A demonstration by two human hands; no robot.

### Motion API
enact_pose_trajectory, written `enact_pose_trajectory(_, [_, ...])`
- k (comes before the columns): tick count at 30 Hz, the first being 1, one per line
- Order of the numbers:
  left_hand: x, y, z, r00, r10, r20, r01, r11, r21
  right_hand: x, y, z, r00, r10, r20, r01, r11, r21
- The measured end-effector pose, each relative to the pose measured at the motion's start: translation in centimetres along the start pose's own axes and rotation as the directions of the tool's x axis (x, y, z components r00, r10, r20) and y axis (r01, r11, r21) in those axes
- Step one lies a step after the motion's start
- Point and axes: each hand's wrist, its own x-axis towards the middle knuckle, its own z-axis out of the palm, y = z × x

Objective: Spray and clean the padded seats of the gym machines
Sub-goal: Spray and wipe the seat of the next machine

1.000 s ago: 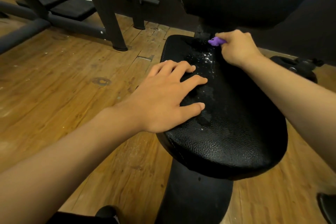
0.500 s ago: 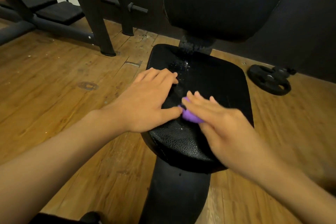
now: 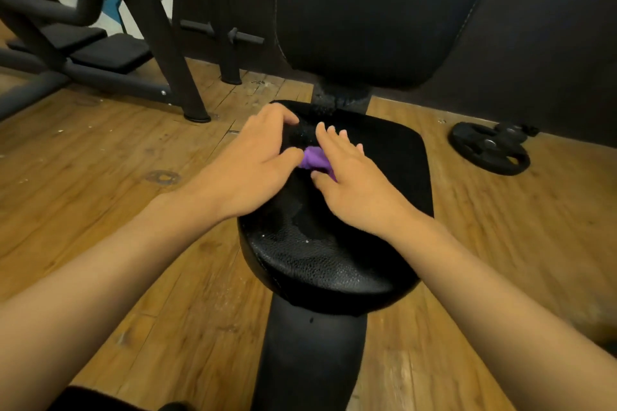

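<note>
On the left, the dark frame [image 3: 158,43] of a neighbouring machine stands on the wooden floor [image 3: 100,160], apart from our work. Our left hand [image 3: 253,163] lies on the left rear part of the black padded seat [image 3: 334,253], fingers loosely bent and holding nothing. We judge it is there to brace us and steady the pad while we wipe. Its thumb sits just beside the purple cloth [image 3: 314,158], bunched on the seat between our hands. Our right hand [image 3: 359,192] lies over the cloth with fingers nearly straight, pressing it down on the pad rather than gripping it — a wiping hold, we think. Droplets glisten on the seat toward the backrest [image 3: 367,10]. Far right, a weight plate [image 3: 489,150] lies on the floor.
</note>
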Motion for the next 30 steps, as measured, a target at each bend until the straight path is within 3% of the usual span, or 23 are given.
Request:
enact_pose_trajectory(2, [0.4, 1.3, 0.1, 0.998, 0.064, 0.012, -0.065, 0.991, 0.119, -1.5, 1.6, -1.2, 0.998, 0.029, -0.051, -0.024, 0.996, 0.090])
enact_pose_trajectory(5, [0.6, 3.6, 1.7, 0.987, 0.064, 0.148, -0.108, 0.942, 0.319, -3.0, 5.0, -2.2, 0.954, 0.157, -0.257, -0.181, 0.981, -0.073])
enact_pose_trajectory(9, [0.9, 5.9, 4.3, 0.972, -0.034, 0.231, -0.083, 0.875, 0.476, -3.8, 6.7, -0.9, 0.953, 0.202, -0.224, -0.234, 0.964, -0.125])
enact_pose_trajectory(13, [-0.7, 6.5, 4.7, 0.951, -0.091, 0.296, -0.065, 0.875, 0.480, -3.7, 7.0, -0.7, 0.952, 0.201, -0.232, -0.245, 0.953, -0.179])
enact_pose_trajectory(18, [-1.5, 7.2, 5.8, 0.960, -0.163, 0.229, 0.009, 0.833, 0.554, -3.1, 6.3, -0.3, 0.936, 0.248, -0.248, -0.301, 0.931, -0.206])
enact_pose_trajectory(30, [15.0, 2.8, 6.1, 0.988, -0.040, 0.146, -0.040, 0.859, 0.510, -3.4, 5.9, 0.1, 0.911, 0.261, -0.320, -0.308, 0.946, -0.103])
